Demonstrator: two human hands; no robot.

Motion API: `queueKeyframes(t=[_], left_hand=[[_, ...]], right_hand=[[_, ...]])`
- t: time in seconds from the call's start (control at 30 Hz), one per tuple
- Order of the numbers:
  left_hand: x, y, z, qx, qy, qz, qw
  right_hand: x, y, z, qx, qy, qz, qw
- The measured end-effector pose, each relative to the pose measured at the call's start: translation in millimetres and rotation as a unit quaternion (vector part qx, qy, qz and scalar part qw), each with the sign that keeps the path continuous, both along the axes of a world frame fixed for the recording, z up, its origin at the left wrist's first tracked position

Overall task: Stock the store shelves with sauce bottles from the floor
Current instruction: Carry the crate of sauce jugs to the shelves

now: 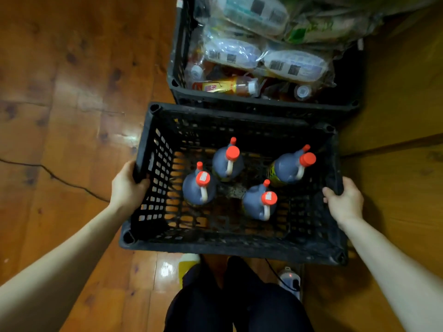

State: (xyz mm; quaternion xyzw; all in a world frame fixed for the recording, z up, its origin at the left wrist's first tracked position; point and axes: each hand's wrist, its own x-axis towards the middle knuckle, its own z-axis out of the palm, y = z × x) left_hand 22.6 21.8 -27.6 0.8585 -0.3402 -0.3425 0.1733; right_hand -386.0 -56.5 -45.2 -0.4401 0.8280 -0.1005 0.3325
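A black plastic crate (230,245) is below me, over the wooden floor. Several dark sauce bottles with red caps and white handles stand upright inside it: one at the left (200,188), one at the back (227,161), one at the right (291,167) and one at the front (261,202). My left hand (127,185) grips the crate's left rim. My right hand (344,200) grips the right rim.
A second black crate (263,101) stands just beyond, filled with plastic-wrapped packs and loose drink bottles. A wooden cabinet or shelf side (402,130) runs along the right. A black cable (60,179) crosses the floor at left. My legs and small objects lie under the crate's near edge.
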Motion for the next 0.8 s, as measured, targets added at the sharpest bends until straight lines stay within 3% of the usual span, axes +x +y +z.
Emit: queueKeyframes(t=[0.4, 0.8], left_hand=[[45.0, 78.0, 194.4, -0.029, 0.015, 0.083, 0.996], [93.4, 194.5, 381.0, -0.086, -0.028, 0.216, 0.972]], right_hand=[[60.0, 16.5, 201.5, -0.027, 0.007, 0.076, 0.997], [169.3, 14.4, 395.0, -0.1, -0.004, 0.28, 0.955]])
